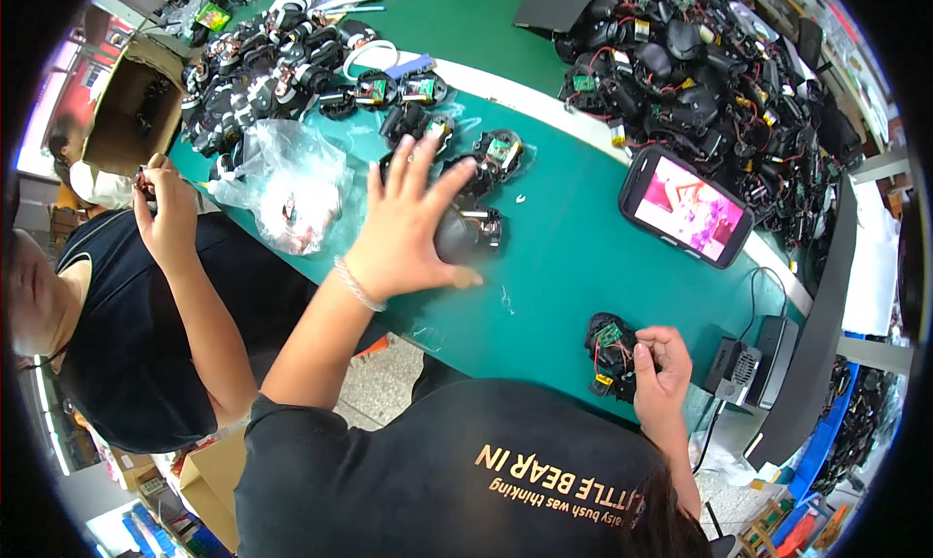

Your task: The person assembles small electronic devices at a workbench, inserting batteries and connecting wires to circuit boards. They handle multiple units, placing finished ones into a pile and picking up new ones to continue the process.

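Note:
My left hand (398, 229) reaches out over the green table (564, 266), fingers spread wide. Its palm and thumb lie against a black rounded housing (471, 235), which sits in the crook between thumb and forefinger. I cannot tell whether the hand grips it. At the table's near edge my right hand (666, 366) is closed on a black part (608, 352) that carries a small green circuit board and red wires. Several more such black parts with green boards (501, 153) lie just beyond my left hand.
A phone (686, 208) with a lit pink screen lies to the right, before a big heap of black wired parts (700, 67). Another heap (258, 67), a clear plastic bag (292, 184) and a cardboard box (136, 101) sit left. A co-worker's hands (165, 203) work there.

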